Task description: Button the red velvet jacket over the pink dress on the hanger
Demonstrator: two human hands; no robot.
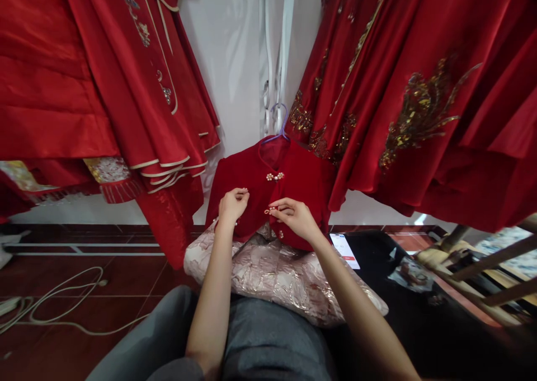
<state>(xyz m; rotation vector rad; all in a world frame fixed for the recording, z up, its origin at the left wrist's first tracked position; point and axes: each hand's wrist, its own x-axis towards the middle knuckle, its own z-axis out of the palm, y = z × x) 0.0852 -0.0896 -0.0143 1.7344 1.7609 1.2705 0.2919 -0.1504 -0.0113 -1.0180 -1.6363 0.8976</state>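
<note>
Clock positions are from the middle of the short red velvet jacket, which hangs right in front of the person on a thin purple hanger at 12, hem against a puffy pale-pink shiny brocade bundle at 6, on the lap. The right hand, around 4 o'clock, has a tiny gold-and-pearl fastener piece pinched in its fingertips, over the jacket's front; can't tell if it's attached. The left hand, 8 to 9 o'clock, has its fingertips drawn together, but can't tell if anything's between them. A pearly flower-shaped clasp sits just past 12, near the collar. Long gold-trimmed red satin garments hang at 10, sequinned red satin ones at 2. Further out at 4, there's a phone with a lit white screen.
</note>
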